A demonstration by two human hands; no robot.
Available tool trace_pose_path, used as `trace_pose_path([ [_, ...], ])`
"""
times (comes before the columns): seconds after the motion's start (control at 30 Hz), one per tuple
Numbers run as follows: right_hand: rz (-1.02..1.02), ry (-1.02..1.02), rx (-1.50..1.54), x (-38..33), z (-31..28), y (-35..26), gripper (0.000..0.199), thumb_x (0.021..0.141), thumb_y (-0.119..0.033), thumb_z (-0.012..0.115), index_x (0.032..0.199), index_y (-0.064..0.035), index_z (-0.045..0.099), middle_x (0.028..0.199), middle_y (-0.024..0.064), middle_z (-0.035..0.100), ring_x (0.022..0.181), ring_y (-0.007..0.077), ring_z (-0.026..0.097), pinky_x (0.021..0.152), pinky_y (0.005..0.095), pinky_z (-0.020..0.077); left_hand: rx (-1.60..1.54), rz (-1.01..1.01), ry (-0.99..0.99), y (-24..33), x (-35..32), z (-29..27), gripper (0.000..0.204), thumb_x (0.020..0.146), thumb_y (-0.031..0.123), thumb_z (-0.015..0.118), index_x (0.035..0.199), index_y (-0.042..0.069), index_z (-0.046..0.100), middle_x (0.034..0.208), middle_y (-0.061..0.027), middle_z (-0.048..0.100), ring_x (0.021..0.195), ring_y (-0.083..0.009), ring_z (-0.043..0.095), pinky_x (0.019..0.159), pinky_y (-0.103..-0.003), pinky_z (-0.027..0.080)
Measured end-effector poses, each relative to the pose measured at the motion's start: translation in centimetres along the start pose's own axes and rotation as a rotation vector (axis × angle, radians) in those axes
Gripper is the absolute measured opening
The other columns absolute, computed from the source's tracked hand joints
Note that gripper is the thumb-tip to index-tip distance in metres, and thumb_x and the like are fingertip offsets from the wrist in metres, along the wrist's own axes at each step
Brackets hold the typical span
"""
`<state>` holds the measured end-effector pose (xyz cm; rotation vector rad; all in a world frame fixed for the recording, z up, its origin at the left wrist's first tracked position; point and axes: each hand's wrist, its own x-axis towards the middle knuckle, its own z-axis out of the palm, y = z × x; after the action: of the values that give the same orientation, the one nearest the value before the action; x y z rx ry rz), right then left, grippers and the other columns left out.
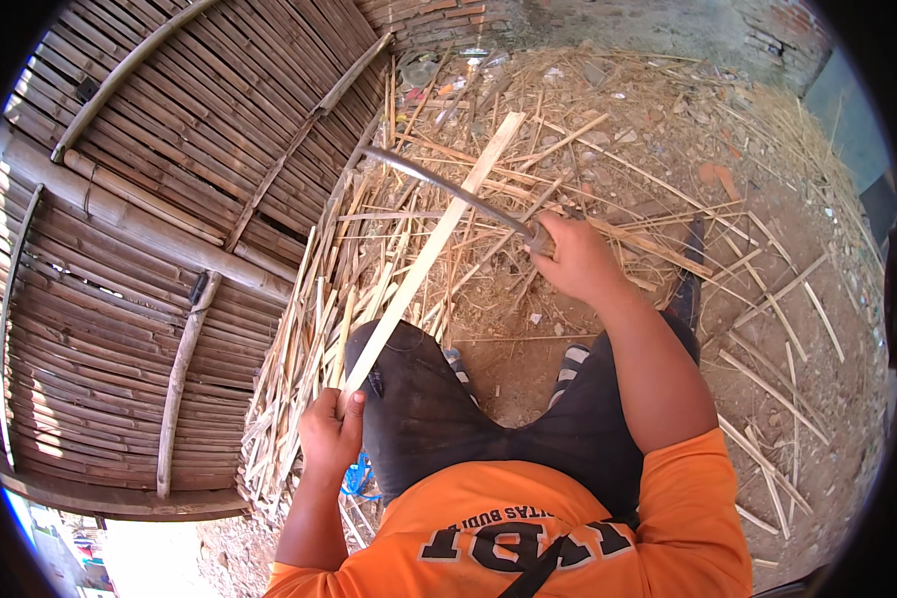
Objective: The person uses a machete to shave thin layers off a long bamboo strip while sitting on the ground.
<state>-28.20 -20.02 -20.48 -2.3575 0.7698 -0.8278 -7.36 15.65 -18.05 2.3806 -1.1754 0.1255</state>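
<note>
My left hand, beside my left thigh, is closed round the near end of a long, flat, pale bamboo strip. The strip slants up and away over my left knee, its far end raised toward the back wall. In my right hand, above the gap between my knees, is the handle of a long knife with a narrow, slightly curved dark blade. The blade points to the far left and crosses over the strip's upper part. Whether the edge touches the strip I cannot tell. My fingers hide most of the handle.
Many split bamboo strips are heaped left of my legs. Loose slats and shavings litter the dirt floor ahead and to the right. A bamboo slat wall rises on the left, and a brick wall stands at the back.
</note>
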Motion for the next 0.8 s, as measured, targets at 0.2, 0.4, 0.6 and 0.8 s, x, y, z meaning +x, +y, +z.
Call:
trace_pose_path([
  [0.2,0.0,-0.027,0.058,-0.6,-0.4,-0.9,0.035,0.079,-0.018,0.073,0.109,-0.0043,0.061,0.081,0.0203,0.066,0.078,0.0409,0.066,0.068,0.0487,0.052,-0.059,-0.029,-0.008,1.7,-0.2,0.5,0.043,0.093,0.039,0.068,0.075,0.002,0.06,0.055,-0.0138,0.052,0.047,-0.0301,0.05,0.05,-0.04,0.041],
  [0.4,-0.364,-0.347,-0.12,-2.1,1.7,-4.4,0.032,0.077,-0.018,0.072,0.104,-0.0058,0.06,0.083,0.0174,0.067,0.078,0.0389,0.067,0.068,0.0481,0.0537,-0.047,-0.086,-0.087,2.1,0.3,1.2,0.043,0.093,0.04,0.069,0.076,0.001,0.061,0.057,-0.0151,0.054,0.05,-0.0308,0.053,0.051,-0.04,0.041],
  [0.6,0.067,-0.096,0.032,0.5,-0.5,0.1,0.032,0.079,-0.02,0.073,0.104,-0.004,0.062,0.076,0.0195,0.066,0.073,0.0395,0.066,0.066,0.0462,0.052,0.036,-0.074,-0.06,1.4,0.0,0.2,0.042,0.092,0.039,0.07,0.076,0.001,0.061,0.058,-0.0154,0.056,0.051,-0.0317,0.056,0.051,-0.041,0.042],
  [0.8,-0.095,-0.151,0.082,-1.1,0.8,-2.2,0.029,0.08,-0.021,0.073,0.101,-0.0039,0.062,0.074,0.0199,0.065,0.072,0.0404,0.065,0.066,0.0474,0.0504,-0.106,-0.102,-0.059,2.3,0.3,1.4,0.045,0.093,0.043,0.068,0.076,0.001,0.061,0.056,-0.0121,0.053,0.05,-0.025,0.051,0.05,-0.039,0.04],
])
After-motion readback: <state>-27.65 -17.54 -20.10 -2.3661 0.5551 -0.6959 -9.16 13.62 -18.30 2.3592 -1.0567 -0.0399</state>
